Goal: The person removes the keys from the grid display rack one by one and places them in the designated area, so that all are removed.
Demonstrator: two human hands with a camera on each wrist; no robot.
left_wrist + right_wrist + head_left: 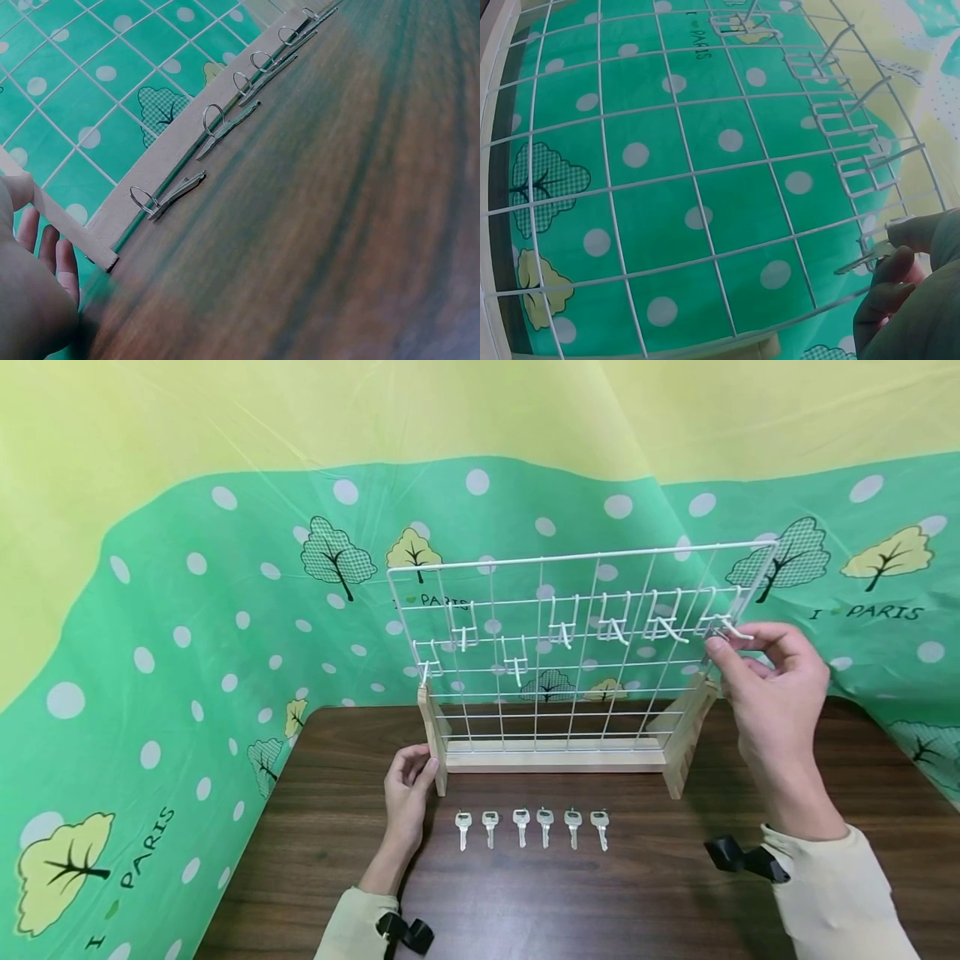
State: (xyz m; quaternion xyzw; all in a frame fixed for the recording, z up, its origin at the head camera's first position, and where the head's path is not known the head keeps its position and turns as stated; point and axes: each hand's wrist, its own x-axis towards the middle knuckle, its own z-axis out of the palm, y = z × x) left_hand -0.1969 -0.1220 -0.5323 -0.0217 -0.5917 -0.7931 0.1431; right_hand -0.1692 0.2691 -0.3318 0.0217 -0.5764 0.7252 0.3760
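A white wire grid rack (517, 562) stands upright in a wooden base, with several white hooks (617, 628) hung on it. My right hand (783, 693) is at the rightmost hook (738, 631), pinching a silver key (855, 264) between thumb and fingers. The fingers partly cover the key, so I cannot tell whether its ring is on the hook. Low on the left, my left hand (408, 797) holds the rack's wooden side leg (433, 739), thumb in front and fingers behind. Several silver keys (545, 828) with small rings lie in a row before the rack.
The rack stands on a dark wood-grain table (525, 902). A green and yellow printed cloth (247, 543) hangs behind and at the sides. The right wooden leg (686, 743) is below my right hand. Each wrist wears a black strap mount (746, 858).
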